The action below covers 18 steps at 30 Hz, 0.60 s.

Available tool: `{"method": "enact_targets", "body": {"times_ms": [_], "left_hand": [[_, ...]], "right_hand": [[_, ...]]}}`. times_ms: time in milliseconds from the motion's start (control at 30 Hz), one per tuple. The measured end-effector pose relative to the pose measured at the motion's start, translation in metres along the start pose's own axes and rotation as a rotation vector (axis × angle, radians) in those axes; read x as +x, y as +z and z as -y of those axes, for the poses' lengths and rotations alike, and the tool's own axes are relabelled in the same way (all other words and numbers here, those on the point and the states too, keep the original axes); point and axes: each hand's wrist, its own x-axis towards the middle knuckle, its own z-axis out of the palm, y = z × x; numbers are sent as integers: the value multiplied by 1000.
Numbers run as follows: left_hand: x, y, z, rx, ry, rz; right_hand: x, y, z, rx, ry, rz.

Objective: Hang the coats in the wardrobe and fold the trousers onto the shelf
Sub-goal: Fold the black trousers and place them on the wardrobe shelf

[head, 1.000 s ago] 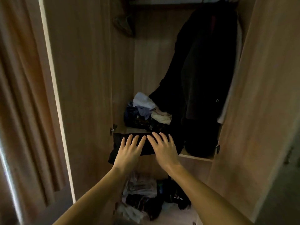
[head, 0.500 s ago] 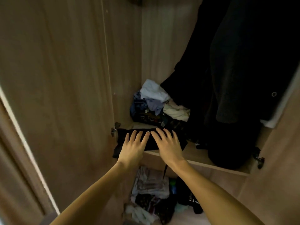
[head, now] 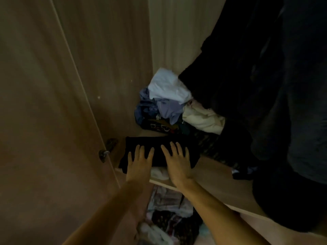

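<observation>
Folded black trousers (head: 157, 147) lie at the left front of the wooden wardrobe shelf (head: 217, 177). My left hand (head: 139, 165) and my right hand (head: 177, 163) rest flat on them side by side, fingers straight and spread, pointing into the wardrobe. Dark coats (head: 265, 85) hang at the right, their hems reaching down to the shelf. A white cloth (head: 159, 174) shows at the shelf's front edge between my wrists.
A heap of crumpled clothes (head: 169, 103), white, blue and cream, fills the shelf's back left corner. The open wardrobe door (head: 53, 103) with its hinge (head: 104, 154) stands at the left. More loose clothes (head: 169, 220) lie below the shelf.
The camera has come closer to the shelf. Both hands have slid the trousers further in: their left end overhung the front edge before and now lies on the shelf.
</observation>
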Motion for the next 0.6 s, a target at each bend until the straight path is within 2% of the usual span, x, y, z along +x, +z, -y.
{"method": "enact_targets", "body": {"times_ms": [67, 133, 400, 600], "left_hand": [[-11, 37, -1, 10, -62, 242], [-21, 60, 0, -91, -95, 343], [5, 51, 0, -40, -90, 394], [-46, 0, 11, -256, -87, 188]], "right_hand": [[-11, 34, -3, 7, 15, 328], [-23, 53, -9, 30, 19, 467], [-8, 39, -9, 193, 21, 403], [-26, 5, 12, 231, 10, 221]]}}
